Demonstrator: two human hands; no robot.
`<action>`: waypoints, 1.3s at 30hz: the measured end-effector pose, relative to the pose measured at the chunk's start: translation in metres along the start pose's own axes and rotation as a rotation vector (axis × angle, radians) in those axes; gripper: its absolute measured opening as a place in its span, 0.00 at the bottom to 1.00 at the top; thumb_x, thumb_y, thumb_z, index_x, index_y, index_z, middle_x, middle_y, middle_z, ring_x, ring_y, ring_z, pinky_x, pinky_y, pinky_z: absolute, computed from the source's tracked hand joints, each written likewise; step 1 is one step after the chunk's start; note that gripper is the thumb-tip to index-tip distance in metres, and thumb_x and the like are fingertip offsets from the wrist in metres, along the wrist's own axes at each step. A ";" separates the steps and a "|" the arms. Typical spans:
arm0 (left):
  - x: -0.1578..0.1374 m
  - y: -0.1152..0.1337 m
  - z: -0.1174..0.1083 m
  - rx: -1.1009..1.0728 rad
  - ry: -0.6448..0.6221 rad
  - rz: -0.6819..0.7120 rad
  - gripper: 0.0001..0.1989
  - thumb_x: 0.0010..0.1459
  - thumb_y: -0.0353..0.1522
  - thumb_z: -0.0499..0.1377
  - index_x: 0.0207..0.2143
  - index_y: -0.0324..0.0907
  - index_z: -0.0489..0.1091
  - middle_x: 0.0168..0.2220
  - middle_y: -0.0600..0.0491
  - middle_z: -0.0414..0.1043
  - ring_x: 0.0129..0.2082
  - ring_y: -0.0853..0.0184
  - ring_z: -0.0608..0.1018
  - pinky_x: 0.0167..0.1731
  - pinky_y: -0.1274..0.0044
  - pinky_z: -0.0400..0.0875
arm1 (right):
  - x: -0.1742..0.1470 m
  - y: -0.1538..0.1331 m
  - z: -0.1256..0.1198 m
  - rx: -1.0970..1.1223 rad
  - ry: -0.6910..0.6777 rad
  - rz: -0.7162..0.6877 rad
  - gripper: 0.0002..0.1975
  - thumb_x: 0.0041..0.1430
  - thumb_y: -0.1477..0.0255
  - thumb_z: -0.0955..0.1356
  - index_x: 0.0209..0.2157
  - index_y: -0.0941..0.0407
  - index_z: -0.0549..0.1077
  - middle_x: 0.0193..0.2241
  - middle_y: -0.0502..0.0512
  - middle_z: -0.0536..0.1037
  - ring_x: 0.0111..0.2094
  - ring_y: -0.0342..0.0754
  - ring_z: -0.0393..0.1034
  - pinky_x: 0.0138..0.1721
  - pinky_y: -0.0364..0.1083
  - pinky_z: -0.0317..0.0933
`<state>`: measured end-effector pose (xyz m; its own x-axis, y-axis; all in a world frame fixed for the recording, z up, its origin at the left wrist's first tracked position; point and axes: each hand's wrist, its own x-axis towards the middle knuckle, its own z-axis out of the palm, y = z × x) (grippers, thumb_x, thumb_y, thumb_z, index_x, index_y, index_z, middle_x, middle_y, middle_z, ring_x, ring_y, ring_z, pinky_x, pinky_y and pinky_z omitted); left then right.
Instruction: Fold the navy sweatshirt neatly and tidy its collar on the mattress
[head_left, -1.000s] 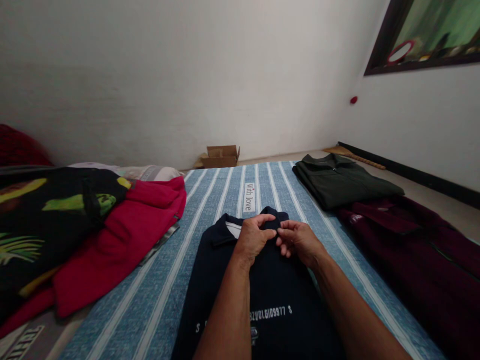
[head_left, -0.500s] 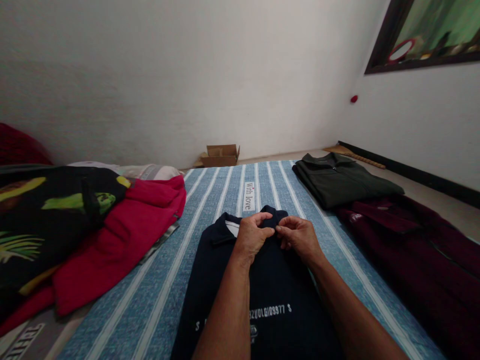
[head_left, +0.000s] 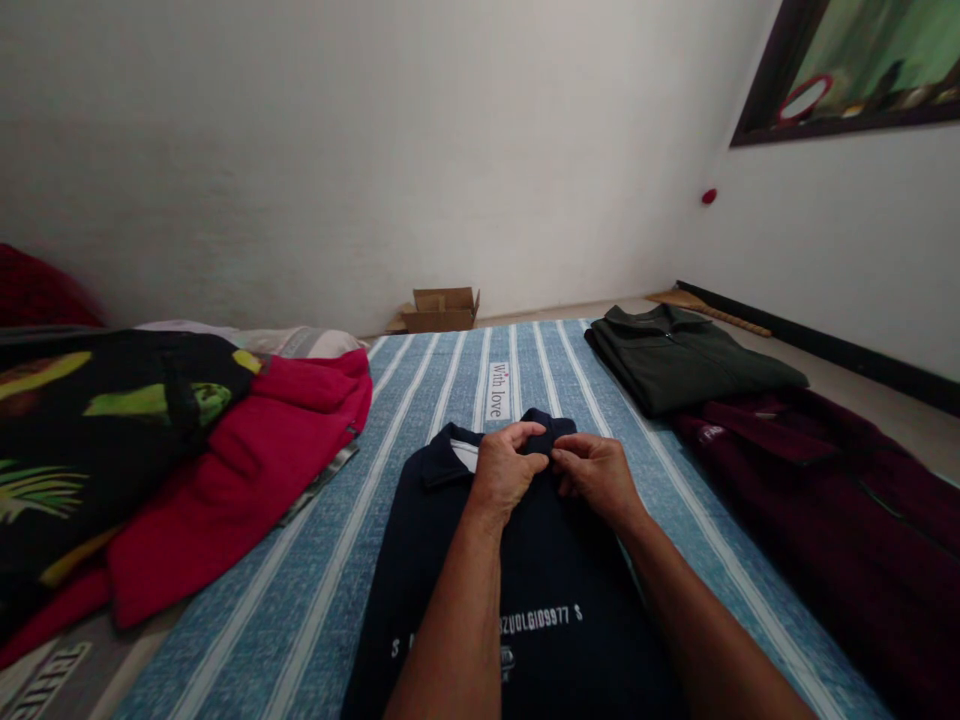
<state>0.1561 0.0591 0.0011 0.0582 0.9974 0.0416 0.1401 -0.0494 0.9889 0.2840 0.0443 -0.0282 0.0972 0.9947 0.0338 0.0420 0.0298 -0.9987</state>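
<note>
A dark navy collared shirt [head_left: 427,560] with white lettering lies folded in front of me, its collar [head_left: 447,458] toward the far side. My left hand [head_left: 506,470] pinches the right part of the collar between thumb and fingers. Close beside it, my right hand [head_left: 594,470] also has thumb and fingertips closed at the collar's edge. Whatever small part of the collar sits between the fingertips is hidden. Both forearms cross over the shirt and cover some of its lettering.
The shirt rests on a blue-and-white striped bedsheet [head_left: 341,560]. On the right are a folded dark green shirt [head_left: 697,365] and a maroon garment [head_left: 825,520]. To the left lie a black printed garment [head_left: 97,440] and a red one [head_left: 247,480]. A cardboard box [head_left: 441,312] stands by the wall.
Both hands stay at the collar in nearly the same place. The right hand's fingers have shifted very slightly, its lower fingers curling in.
</note>
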 end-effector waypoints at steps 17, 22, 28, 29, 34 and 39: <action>0.004 -0.009 0.001 0.118 0.015 0.088 0.19 0.37 0.18 0.58 0.34 0.39 0.76 0.32 0.52 0.78 0.38 0.63 0.78 0.42 0.74 0.70 | -0.005 -0.007 0.002 -0.502 0.020 -0.251 0.08 0.52 0.75 0.62 0.23 0.54 0.71 0.17 0.50 0.71 0.19 0.44 0.67 0.20 0.41 0.55; 0.004 -0.009 0.001 0.065 0.019 0.050 0.19 0.37 0.18 0.59 0.34 0.39 0.75 0.32 0.52 0.78 0.38 0.64 0.78 0.41 0.75 0.70 | -0.005 -0.005 0.001 -0.388 0.013 -0.184 0.06 0.51 0.74 0.62 0.23 0.55 0.68 0.18 0.49 0.71 0.17 0.43 0.67 0.18 0.40 0.55; 0.003 -0.007 0.000 0.019 0.029 0.027 0.18 0.37 0.18 0.59 0.34 0.38 0.75 0.31 0.53 0.77 0.38 0.64 0.78 0.41 0.74 0.70 | -0.001 -0.008 -0.009 -0.022 -0.101 0.002 0.09 0.51 0.66 0.65 0.26 0.57 0.67 0.19 0.49 0.74 0.14 0.41 0.67 0.14 0.38 0.55; 0.003 -0.007 0.000 0.014 0.031 0.029 0.18 0.37 0.19 0.60 0.33 0.38 0.75 0.31 0.53 0.77 0.39 0.64 0.77 0.42 0.74 0.70 | -0.002 -0.011 -0.011 0.016 -0.122 0.017 0.10 0.51 0.65 0.66 0.26 0.57 0.67 0.19 0.50 0.74 0.14 0.41 0.67 0.14 0.38 0.55; 0.003 -0.007 0.000 -0.043 0.021 0.015 0.18 0.37 0.18 0.60 0.34 0.39 0.75 0.34 0.52 0.78 0.41 0.63 0.77 0.44 0.73 0.69 | -0.018 -0.032 -0.021 0.053 -0.313 0.070 0.11 0.49 0.65 0.68 0.25 0.58 0.68 0.18 0.49 0.74 0.14 0.41 0.67 0.15 0.37 0.56; 0.005 -0.007 0.001 -0.061 0.022 -0.002 0.19 0.36 0.18 0.60 0.34 0.39 0.74 0.33 0.52 0.78 0.43 0.63 0.77 0.44 0.73 0.70 | -0.075 -0.050 -0.032 0.012 -0.663 0.229 0.06 0.50 0.69 0.66 0.25 0.58 0.69 0.19 0.50 0.74 0.16 0.40 0.68 0.16 0.36 0.55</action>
<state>0.1566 0.0644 -0.0061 0.0358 0.9985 0.0426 0.0796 -0.0453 0.9958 0.3060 -0.0351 0.0208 -0.5244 0.8264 -0.2050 0.0820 -0.1906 -0.9782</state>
